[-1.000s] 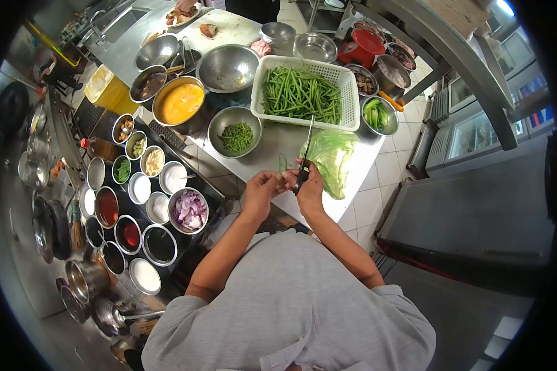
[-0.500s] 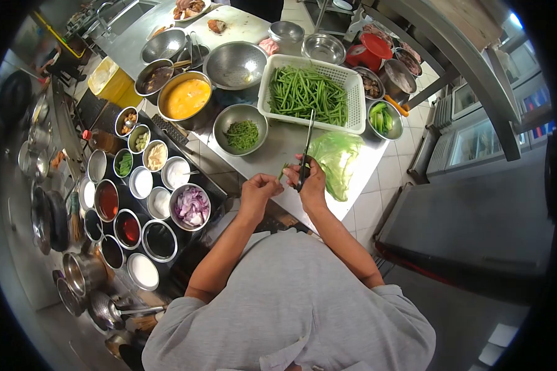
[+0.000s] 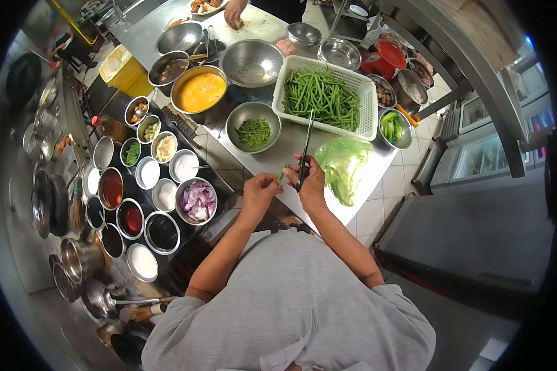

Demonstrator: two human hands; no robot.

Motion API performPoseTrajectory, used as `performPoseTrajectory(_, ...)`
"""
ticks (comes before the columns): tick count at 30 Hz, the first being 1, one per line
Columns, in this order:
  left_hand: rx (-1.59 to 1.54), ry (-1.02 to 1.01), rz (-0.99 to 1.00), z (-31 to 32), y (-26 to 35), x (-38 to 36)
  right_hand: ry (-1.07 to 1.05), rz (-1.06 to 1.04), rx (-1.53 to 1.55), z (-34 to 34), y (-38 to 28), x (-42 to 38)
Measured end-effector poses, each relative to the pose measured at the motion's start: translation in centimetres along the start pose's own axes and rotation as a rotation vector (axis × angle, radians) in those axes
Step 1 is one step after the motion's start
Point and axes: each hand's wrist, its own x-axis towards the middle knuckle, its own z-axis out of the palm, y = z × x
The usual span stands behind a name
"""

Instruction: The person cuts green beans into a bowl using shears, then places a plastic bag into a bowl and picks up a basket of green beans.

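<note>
My left hand (image 3: 260, 190) pinches one green piece (image 3: 283, 172) by the worktop's (image 3: 277, 156) edge; my right hand (image 3: 312, 183) grips one blade (image 3: 307, 137). Bare room lies ahead, between one bowl (image 3: 254, 110), one basket (image 3: 369, 111) and one bag (image 3: 344, 167).

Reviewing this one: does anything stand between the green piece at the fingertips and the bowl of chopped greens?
Nothing visible stands between the green piece, by the left hand, and the bowl; only tabletop shows there. The black-handled blade in the right hand lies to the right of that path.
</note>
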Motion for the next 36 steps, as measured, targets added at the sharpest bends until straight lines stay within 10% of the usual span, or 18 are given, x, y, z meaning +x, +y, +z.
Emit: performPoseTrajectory(36,0.493,-0.103,0.462,-8.6,-0.8,14.6,-0.445,0.274,-0.371,0.1,-3.4,4.4)
